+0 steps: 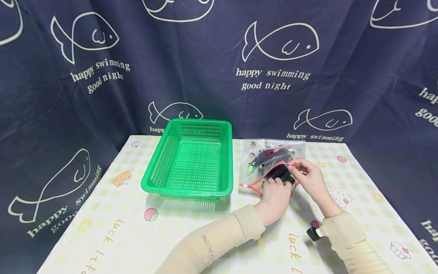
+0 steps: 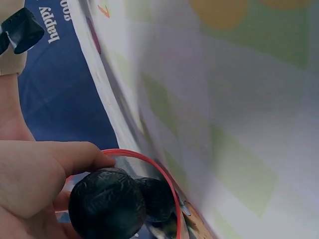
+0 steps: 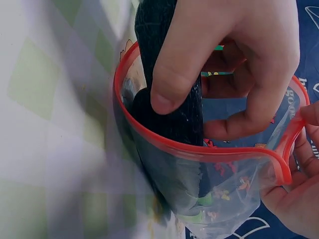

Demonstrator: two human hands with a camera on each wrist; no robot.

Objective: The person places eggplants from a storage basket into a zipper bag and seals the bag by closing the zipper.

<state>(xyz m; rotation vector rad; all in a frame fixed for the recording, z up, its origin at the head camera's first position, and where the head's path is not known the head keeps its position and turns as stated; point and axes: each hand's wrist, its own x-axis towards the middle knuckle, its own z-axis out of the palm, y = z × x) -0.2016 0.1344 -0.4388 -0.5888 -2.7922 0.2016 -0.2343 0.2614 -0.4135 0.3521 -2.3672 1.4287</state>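
Note:
A clear zip bag point(image 1: 247, 175) with small cartoon prints and a red-edged mouth lies at the table's right, its mouth toward me. My left hand point(image 1: 276, 196) reaches into the mouth and grips a long black roll-like thing point(image 3: 154, 45) with a crinkled surface, thumb on one side and fingers on the other. Its rounded black end point(image 2: 107, 204) faces the left wrist camera. Another dark rounded thing point(image 2: 157, 199) sits just behind it. With its fingertips, my right hand point(image 1: 312, 182) pinches the bag's red edge point(image 3: 279, 157) at the right. The bag's deeper contents are partly hidden.
A green slotted plastic basket point(image 1: 229, 163) stands left of the bag. The table wears a pale checked cloth point(image 1: 130, 217) with printed figures. Behind hangs a dark blue curtain point(image 1: 212, 68) with fish drawings. A black device point(image 1: 313, 233) sits on my right sleeve.

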